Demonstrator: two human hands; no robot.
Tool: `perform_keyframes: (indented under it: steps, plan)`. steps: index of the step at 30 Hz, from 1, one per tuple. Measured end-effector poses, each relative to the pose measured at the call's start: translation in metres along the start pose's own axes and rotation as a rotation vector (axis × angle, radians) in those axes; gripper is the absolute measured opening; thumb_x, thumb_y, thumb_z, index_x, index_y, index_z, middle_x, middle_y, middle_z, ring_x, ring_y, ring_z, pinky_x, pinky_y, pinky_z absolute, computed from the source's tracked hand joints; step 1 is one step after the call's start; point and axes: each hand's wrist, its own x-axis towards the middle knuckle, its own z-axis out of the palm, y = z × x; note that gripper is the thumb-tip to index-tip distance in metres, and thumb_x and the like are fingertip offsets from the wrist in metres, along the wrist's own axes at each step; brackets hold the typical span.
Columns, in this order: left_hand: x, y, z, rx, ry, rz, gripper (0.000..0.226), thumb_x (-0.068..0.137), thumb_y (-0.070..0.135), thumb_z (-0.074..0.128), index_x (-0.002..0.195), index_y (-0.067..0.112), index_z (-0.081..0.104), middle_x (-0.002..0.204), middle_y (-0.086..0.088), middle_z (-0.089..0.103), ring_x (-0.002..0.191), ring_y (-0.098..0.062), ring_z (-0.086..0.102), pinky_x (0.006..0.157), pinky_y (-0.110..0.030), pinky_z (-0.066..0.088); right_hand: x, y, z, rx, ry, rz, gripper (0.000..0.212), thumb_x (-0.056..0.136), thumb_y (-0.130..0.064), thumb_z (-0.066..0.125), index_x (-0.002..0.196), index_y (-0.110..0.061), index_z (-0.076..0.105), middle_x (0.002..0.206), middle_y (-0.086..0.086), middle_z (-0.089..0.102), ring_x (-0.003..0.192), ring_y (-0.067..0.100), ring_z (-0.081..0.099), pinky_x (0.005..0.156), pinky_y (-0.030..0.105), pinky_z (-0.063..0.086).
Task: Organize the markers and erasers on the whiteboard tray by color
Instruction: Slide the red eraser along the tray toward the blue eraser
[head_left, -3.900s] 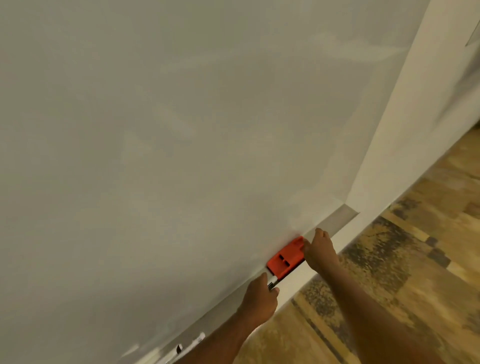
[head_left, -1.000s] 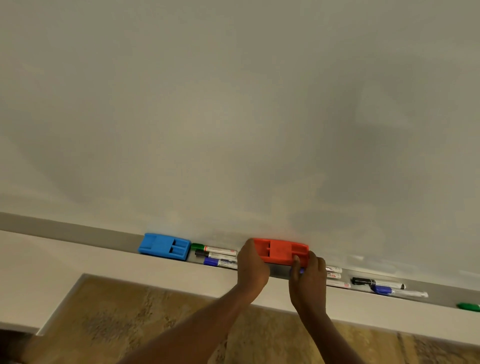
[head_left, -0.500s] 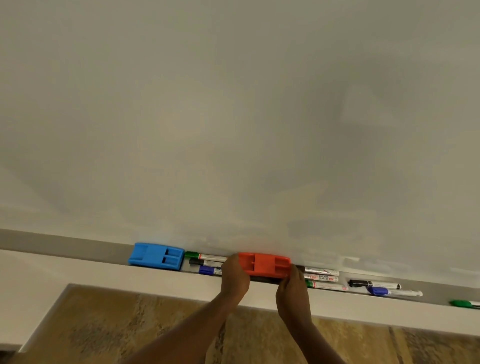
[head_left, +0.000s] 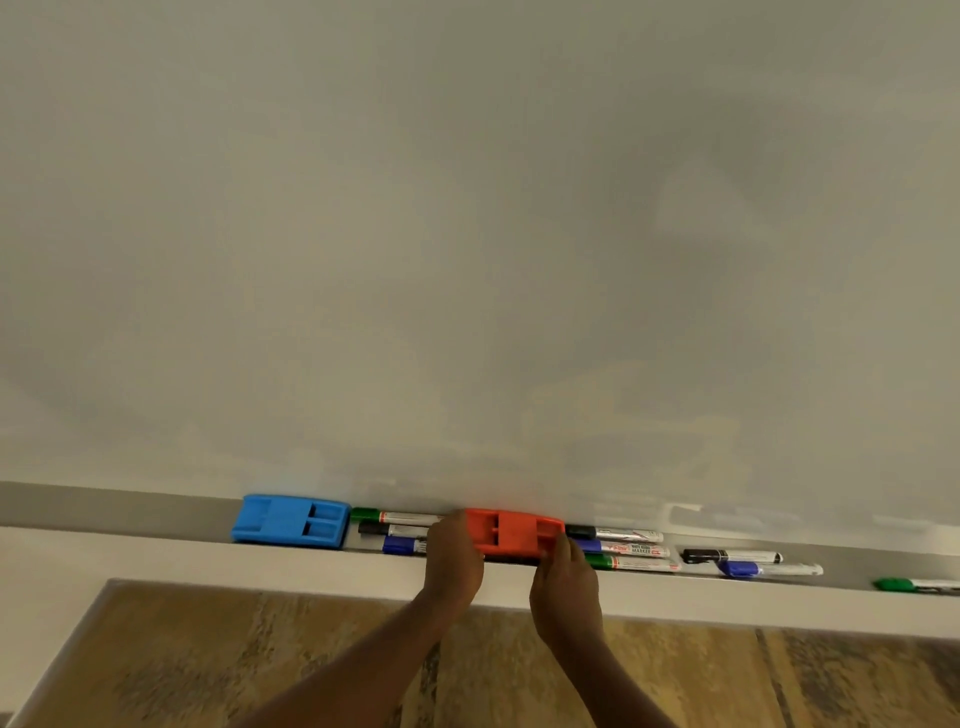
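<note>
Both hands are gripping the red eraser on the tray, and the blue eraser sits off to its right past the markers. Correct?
Not quite. In the head view the blue eraser sits to the left of the red eraser, beyond three markers, not to its right. The rest holds: the left hand and right hand grip the red eraser's ends on the tray.

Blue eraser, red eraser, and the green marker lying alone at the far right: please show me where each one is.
blue eraser (head_left: 291, 528), head view, middle of its top face
red eraser (head_left: 514, 531), head view, top face between both hands
green marker (head_left: 894, 584), head view, its green cap
</note>
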Motion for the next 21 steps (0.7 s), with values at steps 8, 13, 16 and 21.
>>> perform_keyframes:
  steps: [8,13,16,21]
  plan:
    - [-0.001,0.007,0.008,0.104,-0.043,0.067,0.016,0.09,0.016,0.058,0.105,0.013,0.062,0.106,-0.004,0.068,0.101,-0.018,0.062,0.092,-0.031,0.052,0.005,0.02,-0.006,-0.07,-0.029,-0.013,0.039,0.098,-0.016,0.041,0.135,-0.006,0.041,0.127,0.016,0.056,0.11,0.029,0.055,0.092,0.041,0.05]
    - [-0.006,0.013,0.016,0.125,-0.091,0.113,0.018,0.091,0.017,0.057,0.108,0.015,0.061,0.108,-0.004,0.069,0.103,-0.018,0.062,0.092,-0.034,0.052,0.007,0.036,-0.013,-0.047,-0.05,0.03,0.041,0.1,-0.019,0.038,0.139,-0.007,0.037,0.132,0.016,0.052,0.117,0.029,0.051,0.097,0.044,0.048]
    - [-0.009,0.016,0.02,0.148,-0.098,0.133,0.02,0.091,0.019,0.056,0.111,0.016,0.06,0.109,-0.003,0.069,0.102,-0.018,0.063,0.092,-0.032,0.051,0.008,0.042,-0.016,-0.023,-0.041,0.041,0.04,0.099,-0.019,0.038,0.138,-0.007,0.037,0.131,0.016,0.053,0.117,0.028,0.051,0.098,0.043,0.048]
    - [-0.013,0.017,0.022,0.203,-0.09,0.136,0.025,0.092,0.02,0.055,0.117,0.017,0.057,0.11,-0.004,0.069,0.101,-0.019,0.063,0.088,-0.028,0.052,0.008,0.049,-0.017,0.015,-0.097,0.091,0.052,0.098,-0.026,0.044,0.144,-0.008,0.027,0.144,0.015,0.041,0.131,0.028,0.037,0.109,0.042,0.036]
